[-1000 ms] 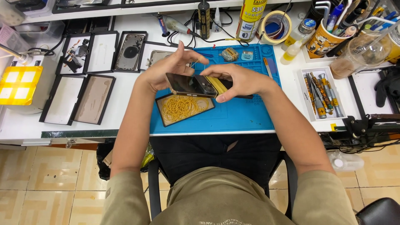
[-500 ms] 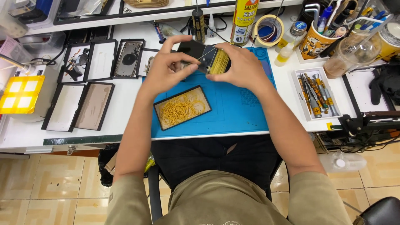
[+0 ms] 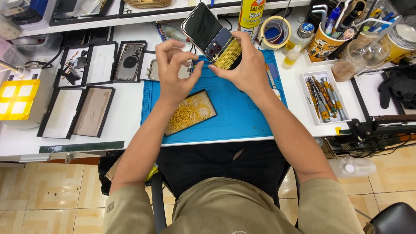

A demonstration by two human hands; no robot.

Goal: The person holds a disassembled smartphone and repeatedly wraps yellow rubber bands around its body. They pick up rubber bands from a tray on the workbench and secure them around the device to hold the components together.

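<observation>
Blue mat (image 3: pixel 242 117) below; phone (image 3: pixel 208 32) lifted higher, right hand (image 3: pixel 242 69) gripping it, left hand (image 3: pixel 175 71) half-open alongside.

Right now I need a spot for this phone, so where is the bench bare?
The blue mat is bare between the tray of yellow rubber bands and the white tool tray, below the right hand. A white strip of table left of the mat is free. The back edge, with cups, tape and bottles, is crowded; so are the black frames at left.
</observation>
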